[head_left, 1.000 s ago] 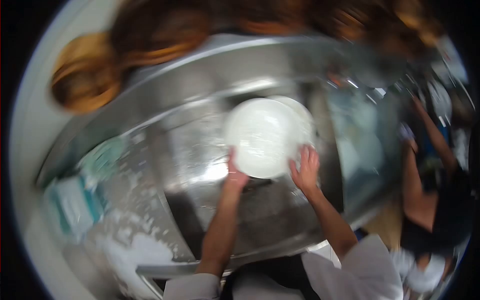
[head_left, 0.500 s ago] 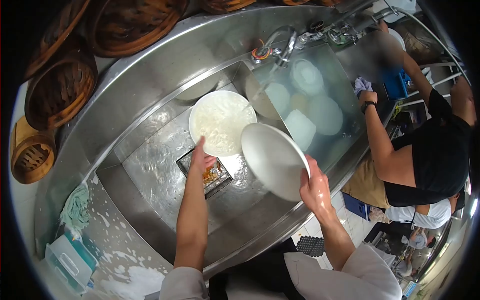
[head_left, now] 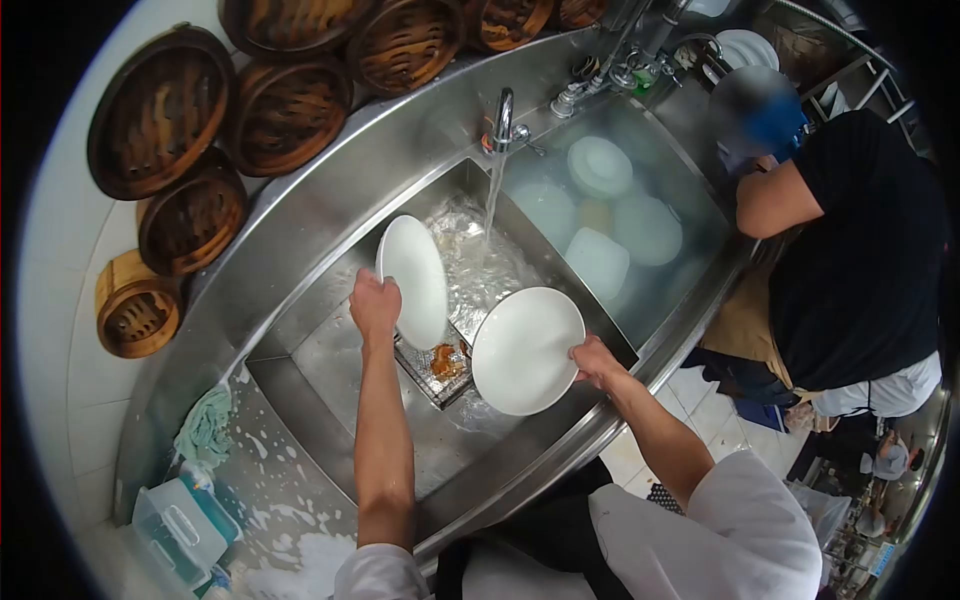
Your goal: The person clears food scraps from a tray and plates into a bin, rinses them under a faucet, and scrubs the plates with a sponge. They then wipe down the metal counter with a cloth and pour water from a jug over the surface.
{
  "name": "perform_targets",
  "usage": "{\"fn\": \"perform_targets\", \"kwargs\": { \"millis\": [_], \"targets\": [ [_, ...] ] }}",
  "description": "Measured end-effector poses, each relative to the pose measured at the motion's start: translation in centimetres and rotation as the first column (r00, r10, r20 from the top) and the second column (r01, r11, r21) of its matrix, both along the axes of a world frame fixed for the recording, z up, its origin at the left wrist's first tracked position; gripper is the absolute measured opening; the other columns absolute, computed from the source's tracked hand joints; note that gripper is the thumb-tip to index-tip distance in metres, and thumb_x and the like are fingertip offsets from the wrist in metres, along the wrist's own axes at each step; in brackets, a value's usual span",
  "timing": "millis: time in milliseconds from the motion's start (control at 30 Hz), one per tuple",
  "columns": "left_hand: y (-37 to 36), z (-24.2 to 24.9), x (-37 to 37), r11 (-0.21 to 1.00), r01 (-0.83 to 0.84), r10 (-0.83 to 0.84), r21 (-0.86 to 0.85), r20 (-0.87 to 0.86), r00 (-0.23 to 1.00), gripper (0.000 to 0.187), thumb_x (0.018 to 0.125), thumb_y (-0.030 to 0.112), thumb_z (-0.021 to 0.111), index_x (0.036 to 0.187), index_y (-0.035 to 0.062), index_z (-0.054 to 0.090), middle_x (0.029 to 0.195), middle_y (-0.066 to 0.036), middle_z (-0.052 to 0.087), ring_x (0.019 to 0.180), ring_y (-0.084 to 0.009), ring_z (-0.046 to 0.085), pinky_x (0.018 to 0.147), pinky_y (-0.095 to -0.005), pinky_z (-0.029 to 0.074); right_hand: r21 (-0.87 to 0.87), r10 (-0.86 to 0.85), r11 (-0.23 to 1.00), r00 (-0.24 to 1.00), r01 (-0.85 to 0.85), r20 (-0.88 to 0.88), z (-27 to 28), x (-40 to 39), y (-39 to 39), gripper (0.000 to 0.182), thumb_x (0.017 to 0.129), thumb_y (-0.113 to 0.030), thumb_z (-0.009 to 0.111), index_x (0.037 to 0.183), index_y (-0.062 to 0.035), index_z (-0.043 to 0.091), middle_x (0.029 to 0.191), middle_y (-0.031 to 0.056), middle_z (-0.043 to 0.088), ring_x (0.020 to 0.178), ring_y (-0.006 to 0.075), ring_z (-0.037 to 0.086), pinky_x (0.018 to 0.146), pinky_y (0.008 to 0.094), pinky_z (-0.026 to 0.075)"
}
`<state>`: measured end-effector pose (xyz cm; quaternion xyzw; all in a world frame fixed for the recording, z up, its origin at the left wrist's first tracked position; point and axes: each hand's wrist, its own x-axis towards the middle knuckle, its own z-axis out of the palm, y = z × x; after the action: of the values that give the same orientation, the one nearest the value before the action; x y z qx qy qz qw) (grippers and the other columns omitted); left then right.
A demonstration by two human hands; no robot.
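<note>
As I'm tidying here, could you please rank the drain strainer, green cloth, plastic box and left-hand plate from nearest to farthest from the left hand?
1. Plate: in the left hand
2. Drain strainer: rightward, in the sink floor
3. Green cloth: left, beside the sink
4. Plastic box: left, beyond the cloth

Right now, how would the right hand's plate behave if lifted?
The white plate is probably stiff, showing no sag. Held at one edge by the right hand, it may tip. Near running water, it could be slippery.

Co-worker's head (head_left: pixel 752 112) blurred, steamer baskets (head_left: pixel 300 20) cut off at top edge.
</note>
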<state>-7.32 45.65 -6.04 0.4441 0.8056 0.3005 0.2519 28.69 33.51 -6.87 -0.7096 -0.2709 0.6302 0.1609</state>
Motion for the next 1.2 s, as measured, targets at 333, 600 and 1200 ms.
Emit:
{"fn": "perform_targets", "kwargs": {
  "millis": [333, 600, 1200],
  "targets": [
    [-7.6, 6.6, -4.8, 0.946, -0.291, 0.039, 0.141, 0.844, 0.535, 0.044, 0.096, 0.028, 0.06, 0.132, 0.0053, 0.052, 0.12, -0.012, 0.061, 0.107, -0.0241, 0.061, 0.092, -0.0366, 0.049, 0.043, -0.484, 0.857, 0.831, 0.514, -0.274, -14.1, -7.2, 6.3, 0.043, 0.092, 0.0, 0.05, 0.134, -0.0029, 0.044, 0.123, 0.0157, 0.058, 0.101, 0.03, 0.062, 0.085, 0.0412, 0.053],
    [-9.7, -0.9, 2.2, 0.933, -0.351, 0.057, -0.077, 0.996, -0.068, 0.056, 0.098, 0.037, 0.05, 0.139, -0.0001, 0.042, 0.136, -0.016, 0.052, 0.124, -0.0321, 0.051, 0.106, -0.045, 0.041, 0.796, -0.033, 0.031, 0.796, -0.604, 0.605, -5.5, -11.3, 10.8, 0.045, 0.086, -0.008, 0.058, 0.13, -0.0057, 0.049, 0.135, 0.0191, 0.048, 0.126, 0.0314, 0.045, 0.104, 0.044, 0.038],
    [-9.8, -3.8, 8.4, 0.859, -0.423, 0.143, -0.288, 0.929, -0.341, 0.056, 0.1, 0.043, 0.046, 0.14, 0.0039, 0.043, 0.141, -0.012, 0.049, 0.13, -0.0303, 0.046, 0.111, -0.0436, 0.035, 0.402, 0.234, 0.171, 0.433, -0.9, 0.87, -4.7, -17.8, 12.4, 0.061, 0.098, -0.036, 0.039, 0.147, 0.0003, 0.031, 0.156, 0.0191, 0.023, 0.145, 0.0349, 0.021, 0.117, 0.0462, 0.018]
  ]
}}
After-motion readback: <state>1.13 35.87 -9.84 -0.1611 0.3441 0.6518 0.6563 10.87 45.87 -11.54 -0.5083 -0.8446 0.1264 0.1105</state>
